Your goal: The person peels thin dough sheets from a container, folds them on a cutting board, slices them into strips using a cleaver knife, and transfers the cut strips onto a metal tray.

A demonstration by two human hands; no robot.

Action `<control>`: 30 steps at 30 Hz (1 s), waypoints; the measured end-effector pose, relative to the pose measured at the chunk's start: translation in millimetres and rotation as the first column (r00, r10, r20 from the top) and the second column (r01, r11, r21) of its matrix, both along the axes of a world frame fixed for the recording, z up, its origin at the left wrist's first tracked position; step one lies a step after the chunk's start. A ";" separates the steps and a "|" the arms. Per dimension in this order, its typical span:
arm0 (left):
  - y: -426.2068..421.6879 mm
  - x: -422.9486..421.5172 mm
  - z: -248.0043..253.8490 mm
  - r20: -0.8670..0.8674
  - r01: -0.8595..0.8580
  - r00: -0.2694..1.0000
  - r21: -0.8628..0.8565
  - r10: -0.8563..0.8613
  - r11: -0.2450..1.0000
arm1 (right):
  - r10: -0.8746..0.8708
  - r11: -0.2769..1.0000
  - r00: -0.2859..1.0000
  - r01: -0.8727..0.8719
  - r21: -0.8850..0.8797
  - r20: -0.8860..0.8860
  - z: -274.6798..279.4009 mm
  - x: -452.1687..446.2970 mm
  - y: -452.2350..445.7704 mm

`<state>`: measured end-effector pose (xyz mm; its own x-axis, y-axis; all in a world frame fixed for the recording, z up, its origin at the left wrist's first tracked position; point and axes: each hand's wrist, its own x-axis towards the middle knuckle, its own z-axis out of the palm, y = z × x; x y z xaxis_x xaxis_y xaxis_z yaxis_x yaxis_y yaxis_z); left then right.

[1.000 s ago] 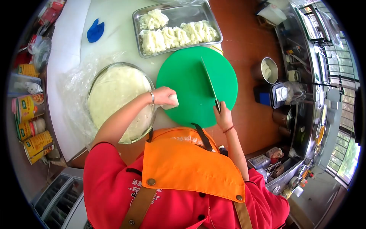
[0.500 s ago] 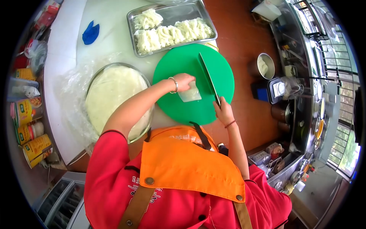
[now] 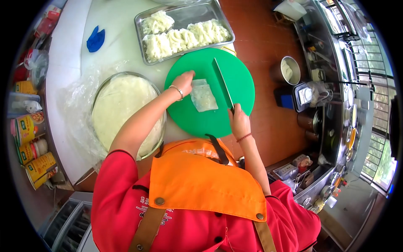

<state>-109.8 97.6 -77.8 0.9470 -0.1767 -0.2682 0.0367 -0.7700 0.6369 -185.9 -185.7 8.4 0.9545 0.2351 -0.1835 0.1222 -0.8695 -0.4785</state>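
Note:
A thin, pale, roughly rectangular sheet (image 3: 204,96) lies flat on the round green cutting board (image 3: 180,69). Just left of it is my left hand (image 3: 184,81), its fingers bent over the board; whether they pinch anything is too small to tell. My right hand (image 3: 240,119) is wrapped round the black handle of a knife (image 3: 223,84). The long blade points away from me, right of the sheet. Left of the board, a round metal pan (image 3: 93,101) holds a large pale disc (image 3: 124,105), partly behind my left forearm.
Beyond the board stands a metal tray (image 3: 189,12) with piles of pale shredded strips (image 3: 184,38). A blue cloth-like item (image 3: 95,39) rests at the upper left of the table. Clear plastic film (image 3: 75,109) lies beside the pan. A metal pot (image 3: 290,70) is at the right.
My left hand has moved from over the pan's edge onto the board, and the pale sheet it carried now lies flat there. The knife remains in my right hand, shifted slightly left.

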 end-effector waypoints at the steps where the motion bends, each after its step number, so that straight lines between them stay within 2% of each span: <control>1: 2.5 -3.2 6.6 0.039 -0.048 0.998 -0.022 0.049 0.999 | -0.002 1.000 1.000 0.002 0.004 -0.018 8.6 -6.7 2.4; 3: 6.5 -8.8 23.2 0.114 -0.140 0.983 -0.071 0.147 0.988 | 0.032 0.999 0.998 -0.032 0.016 -0.054 19.3 -18.3 5.2; 4: 5.5 -8.3 29.6 0.284 -0.129 0.947 -0.092 0.150 0.987 | 0.048 0.999 0.996 -0.047 0.021 -0.072 21.8 -21.9 5.6; 6: 1.2 -4.9 44.4 0.595 -0.099 0.789 -0.123 0.153 0.987 | 0.087 0.996 0.994 -0.087 0.012 -0.061 19.9 -25.4 6.0; 9: -8.5 4.0 92.6 0.711 0.073 0.700 0.027 -0.071 0.997 | 0.122 0.992 0.990 -0.123 0.000 -0.067 11.1 -29.3 7.5; 12: -9.6 19.1 96.6 0.678 0.298 0.616 0.270 -0.401 0.916 | 0.134 0.991 0.989 -0.135 -0.003 -0.056 5.2 -30.8 8.9; 15: -11.6 35.2 90.2 0.597 0.489 0.586 0.278 -0.548 0.827 | 0.121 0.993 0.991 -0.121 0.001 -0.059 4.1 -31.4 12.6; 18: -15.4 48.4 94.1 0.403 0.615 0.623 0.277 -0.670 0.738 | 0.124 0.992 0.990 -0.125 -0.017 -0.070 4.0 -30.1 16.3; 21: -24.1 53.1 93.8 0.241 0.692 0.607 0.308 -0.757 0.653 | 0.112 0.992 0.988 -0.118 -0.054 -0.105 6.4 -28.9 16.7; 25: -29.1 59.7 81.8 0.162 0.762 0.518 0.357 -0.840 0.540 | 0.102 0.989 0.984 -0.116 -0.093 -0.148 7.3 -27.9 17.9; 27: -32.0 66.6 64.4 0.108 0.777 0.494 0.390 -0.863 0.493 | 0.119 0.984 0.982 -0.135 -0.114 -0.144 -9.1 -29.6 17.8; 30: -24.2 76.9 44.8 0.299 0.762 0.376 0.440 -0.877 0.476 | 0.116 0.985 0.985 -0.131 -0.112 -0.130 -21.8 -18.2 25.9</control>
<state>-32.9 73.4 -33.0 0.3628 -0.9316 -0.0216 -0.9090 -0.3589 0.2119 -204.1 -159.8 -13.3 0.8881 0.3191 -0.3308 0.1793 -0.9032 -0.3900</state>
